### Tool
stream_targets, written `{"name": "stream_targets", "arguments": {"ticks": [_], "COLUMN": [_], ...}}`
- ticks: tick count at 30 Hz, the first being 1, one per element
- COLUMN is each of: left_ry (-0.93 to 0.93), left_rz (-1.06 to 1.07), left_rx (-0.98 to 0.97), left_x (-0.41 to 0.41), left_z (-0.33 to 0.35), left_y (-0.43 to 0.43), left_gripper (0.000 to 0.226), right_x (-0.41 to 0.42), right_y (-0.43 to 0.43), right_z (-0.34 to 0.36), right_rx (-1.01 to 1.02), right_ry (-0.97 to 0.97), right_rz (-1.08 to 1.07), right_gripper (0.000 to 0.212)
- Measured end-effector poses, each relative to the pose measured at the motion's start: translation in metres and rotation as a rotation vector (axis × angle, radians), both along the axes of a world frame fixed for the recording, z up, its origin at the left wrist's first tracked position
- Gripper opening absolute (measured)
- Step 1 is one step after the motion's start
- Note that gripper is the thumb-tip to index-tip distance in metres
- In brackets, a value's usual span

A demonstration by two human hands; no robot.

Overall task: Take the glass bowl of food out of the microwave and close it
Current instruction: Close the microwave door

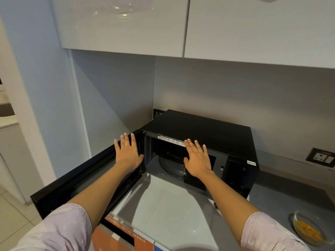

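The label strip on the microwave [199,142] is too small to read. Both hands, left hand [127,153] and right hand [197,159], spread flat, empty, before its open door [81,180]. The glass bowl [308,229] sits at the desk's [163,211] near right edge, well apart from them.

Black microwave oven [199,142]: cavity mouth open, only a glass turntable [172,165] inside. Black microwave door [81,178]: swung wide to the left, walling off that side. Grey countertop [163,205]: bare in front of the cavity. Glass bowl of yellow food [308,229]: far right, near the counter's front edge.
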State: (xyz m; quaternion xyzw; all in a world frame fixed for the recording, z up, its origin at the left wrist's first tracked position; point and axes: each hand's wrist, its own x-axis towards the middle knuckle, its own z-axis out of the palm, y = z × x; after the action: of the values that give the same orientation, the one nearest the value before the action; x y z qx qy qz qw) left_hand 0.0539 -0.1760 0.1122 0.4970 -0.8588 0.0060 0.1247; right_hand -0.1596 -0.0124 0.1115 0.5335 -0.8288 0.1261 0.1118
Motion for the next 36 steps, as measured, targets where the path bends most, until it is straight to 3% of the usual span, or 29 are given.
{"name": "stream_targets", "arguments": {"ticks": [7,13,23,30,36], "left_ry": [-0.119,-0.162,-0.119,-0.039,-0.084], "left_rz": [0.033,0.016,-0.148,-0.249,-0.302], "left_rx": [0.105,0.22,0.083,0.047,0.033], "left_x": [-0.014,-0.021,-0.03,-0.045,-0.067], "left_z": [0.013,0.04,0.058,0.049,0.033], "left_y": [0.007,0.011,0.021,0.033,0.052], "left_gripper": [0.119,0.119,0.092,0.09,0.095], "right_x": [-0.002,-0.001,-0.001,-0.009,-0.016], "right_y": [-0.001,-0.003,-0.002,-0.005,-0.003], "right_z": [0.001,0.003,0.012,0.026,0.035], "right_rx": [-0.024,-0.036,-0.001,0.059,0.136], "right_ry": [-0.028,-0.029,-0.006,-0.101,-0.279], "right_rz": [0.004,-0.008,-0.027,0.015,0.049], "right_gripper": [0.068,0.066,0.062,0.059,0.063]}}
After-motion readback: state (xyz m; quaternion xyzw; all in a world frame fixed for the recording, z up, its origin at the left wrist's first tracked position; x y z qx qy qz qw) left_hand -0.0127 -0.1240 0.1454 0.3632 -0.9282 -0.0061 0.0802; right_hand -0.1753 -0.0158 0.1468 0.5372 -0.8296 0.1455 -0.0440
